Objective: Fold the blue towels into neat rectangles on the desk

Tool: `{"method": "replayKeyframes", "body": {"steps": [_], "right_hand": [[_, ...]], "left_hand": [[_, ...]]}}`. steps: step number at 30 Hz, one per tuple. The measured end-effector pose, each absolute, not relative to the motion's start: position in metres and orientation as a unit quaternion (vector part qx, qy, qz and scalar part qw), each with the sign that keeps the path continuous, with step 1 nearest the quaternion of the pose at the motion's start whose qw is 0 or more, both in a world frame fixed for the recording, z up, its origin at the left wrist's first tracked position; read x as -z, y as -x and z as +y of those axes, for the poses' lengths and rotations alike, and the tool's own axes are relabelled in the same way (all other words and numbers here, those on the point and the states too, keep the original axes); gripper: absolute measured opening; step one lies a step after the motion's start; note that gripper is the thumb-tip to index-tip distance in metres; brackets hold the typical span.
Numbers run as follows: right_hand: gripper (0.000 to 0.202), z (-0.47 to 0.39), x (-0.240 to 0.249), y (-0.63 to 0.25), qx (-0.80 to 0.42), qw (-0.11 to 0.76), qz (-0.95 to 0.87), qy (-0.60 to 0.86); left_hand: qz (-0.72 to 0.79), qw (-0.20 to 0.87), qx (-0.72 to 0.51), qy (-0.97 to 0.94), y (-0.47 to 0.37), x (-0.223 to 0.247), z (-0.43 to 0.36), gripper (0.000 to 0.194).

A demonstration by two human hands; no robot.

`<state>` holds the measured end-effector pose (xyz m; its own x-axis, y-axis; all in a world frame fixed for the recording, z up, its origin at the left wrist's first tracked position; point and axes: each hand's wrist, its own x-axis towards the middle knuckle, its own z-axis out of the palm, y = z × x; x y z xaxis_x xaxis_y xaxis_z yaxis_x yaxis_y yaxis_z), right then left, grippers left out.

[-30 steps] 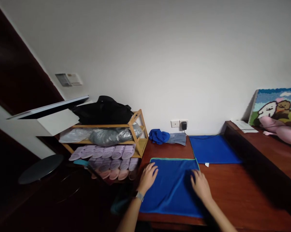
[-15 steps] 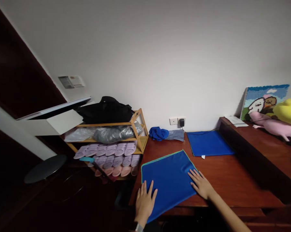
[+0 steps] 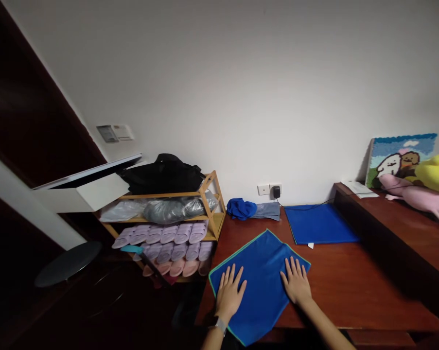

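A blue cloth [image 3: 263, 277] with green edging lies spread on the brown desk [image 3: 350, 272], turned at an angle. Its near corner hangs over the desk's front edge. My left hand [image 3: 229, 295] rests flat on the cloth's left part, fingers spread, a band around the wrist. On the right part, my right hand [image 3: 295, 282] also lies flat with its fingers apart. Small wrinkles run through the fabric near the right hand. Farther back on the desk is a second blue cloth [image 3: 319, 223], lying flat with a small white tag at its front edge.
A crumpled blue cloth [image 3: 241, 208] and a folded grey cloth [image 3: 267, 211] sit by the wall. A plug [image 3: 276, 192] with a cable is in the socket. Left stands a wooden rack [image 3: 215, 226] with several slippers and a black bag [image 3: 164, 175]. Plush toys [image 3: 416, 194] lie right.
The cloth under my hands has rotated, its left corner now lower and its right corner farther right. My left hand has shifted up and right. The camera view has tilted slightly.
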<state>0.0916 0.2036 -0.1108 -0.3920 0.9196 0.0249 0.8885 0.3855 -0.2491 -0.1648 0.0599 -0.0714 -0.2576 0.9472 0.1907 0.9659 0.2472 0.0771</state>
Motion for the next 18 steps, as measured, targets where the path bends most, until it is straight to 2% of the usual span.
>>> {"method": "replayKeyframes", "body": {"steps": [6, 9, 12, 15, 18], "right_hand": [[0.068, 0.287, 0.067, -0.075, -0.166, 0.041, -0.914, 0.369], [0.064, 0.293, 0.070, -0.061, -0.150, 0.057, -0.884, 0.438], [0.068, 0.282, 0.089, -0.054, -0.128, 0.085, -0.842, 0.517], [0.071, 0.279, 0.101, -0.055, -0.117, 0.082, -0.848, 0.510], [0.070, 0.292, 0.096, -0.056, -0.121, 0.061, -0.863, 0.487]], "left_hand": [[-0.854, 0.075, 0.063, 0.511, 0.128, 0.109, 0.027, 0.057], [-0.835, 0.072, 0.084, 0.540, 0.117, 0.100, 0.033, 0.047], [-0.783, 0.083, 0.135, 0.601, 0.122, 0.076, 0.068, 0.046], [-0.739, 0.056, 0.144, 0.655, 0.133, 0.061, 0.111, 0.051], [-0.741, 0.024, 0.125, 0.659, 0.138, 0.066, 0.137, 0.054]]}}
